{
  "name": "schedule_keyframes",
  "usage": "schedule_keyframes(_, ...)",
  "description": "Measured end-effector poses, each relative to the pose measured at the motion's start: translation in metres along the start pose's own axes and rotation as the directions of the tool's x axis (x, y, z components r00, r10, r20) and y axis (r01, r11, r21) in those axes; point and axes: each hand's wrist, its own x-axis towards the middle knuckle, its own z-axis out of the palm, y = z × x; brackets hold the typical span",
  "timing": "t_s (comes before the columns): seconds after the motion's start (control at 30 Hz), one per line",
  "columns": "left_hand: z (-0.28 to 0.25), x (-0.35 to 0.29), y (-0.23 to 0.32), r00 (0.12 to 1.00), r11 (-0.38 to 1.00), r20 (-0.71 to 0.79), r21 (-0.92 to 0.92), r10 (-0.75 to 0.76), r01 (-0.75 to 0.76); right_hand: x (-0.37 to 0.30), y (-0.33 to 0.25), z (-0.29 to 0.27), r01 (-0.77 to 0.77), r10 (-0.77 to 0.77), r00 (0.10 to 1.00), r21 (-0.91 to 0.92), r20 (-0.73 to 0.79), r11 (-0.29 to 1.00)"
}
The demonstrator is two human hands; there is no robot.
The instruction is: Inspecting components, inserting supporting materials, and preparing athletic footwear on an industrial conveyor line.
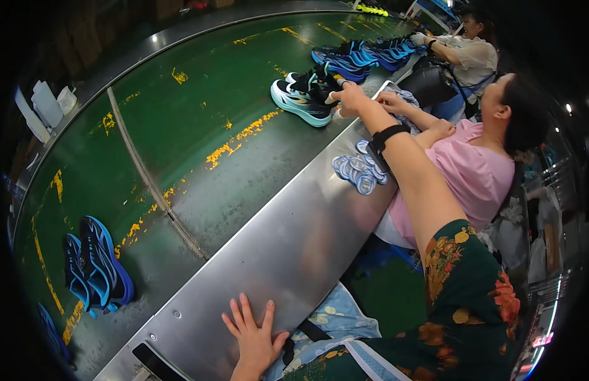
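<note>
My left hand [255, 340] lies flat on the metal table [275, 232], fingers spread and holding nothing. My right arm stretches far out, a black band on its wrist. At its end my right hand [350, 100] has its fingers curled at the heel end of a pair of black shoes [304, 98] with white and mint soles. White coverings show on its fingertips. The shoes stand on the green surface beyond the table's edge. Part of the grip is hidden by the hand itself.
Round blue-and-white tags [360, 167] lie piled on the table. A co-worker in pink [466, 159] sits at right, another person [469, 57] beyond. Several blue-and-black shoes [364, 57] stand in a row farther off; another blue-and-black pair [97, 263] is at left.
</note>
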Motion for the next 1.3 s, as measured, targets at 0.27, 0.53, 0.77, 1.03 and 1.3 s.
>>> schedule_keyframes(0.27, -0.012, 0.013, 0.014, 0.999, 0.999, 0.051, 0.036, 0.003, -0.005, 0.047, 0.012, 0.015, -0.030, 0.056, 0.971, -0.116, 0.231, 0.993)
schedule_keyframes(0.53, -0.017, 0.017, 0.029, 0.991, 0.997, -0.119, -0.063, -0.057, 0.050, -0.097, -0.138, -0.031, 0.449, -0.518, 0.855, 0.556, -0.038, 0.700)
schedule_keyframes(0.77, -0.014, 0.006, 0.019, 0.783, 0.844, -0.441, -0.500, -0.439, 0.191, -0.296, -0.234, -0.042, 0.640, -0.824, 0.550, 0.703, -0.134, 0.312)
schedule_keyframes(1.03, -0.057, -0.044, -0.022, 0.874, 0.727, -0.274, -0.675, -0.402, 0.123, -0.309, -0.199, -0.047, 0.580, -0.787, 0.532, 0.812, -0.314, 0.068)
schedule_keyframes(1.3, -0.025, -0.062, -0.017, 0.884, 0.733, -0.308, -0.678, -0.353, 0.056, -0.314, -0.256, -0.072, 0.525, -0.731, 0.632, 0.836, -0.255, 0.162)
